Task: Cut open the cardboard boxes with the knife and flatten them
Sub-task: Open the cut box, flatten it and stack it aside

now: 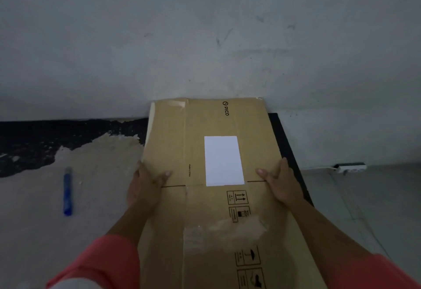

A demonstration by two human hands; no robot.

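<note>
- The flattened box [205,120] stretches away from the person, its far end against the wall [205,38].
- The left hand [145,184] grips its left edge with the thumb on top; the right hand [281,181] grips the right edge the same way.
- A blue knife [67,192] lies on the floor [34,220], well apart to the left.
- A power strip [350,167] sits on the right by the wall.

Flat brown box [205,200] at wall; blue knife [67,192] to L.
</note>
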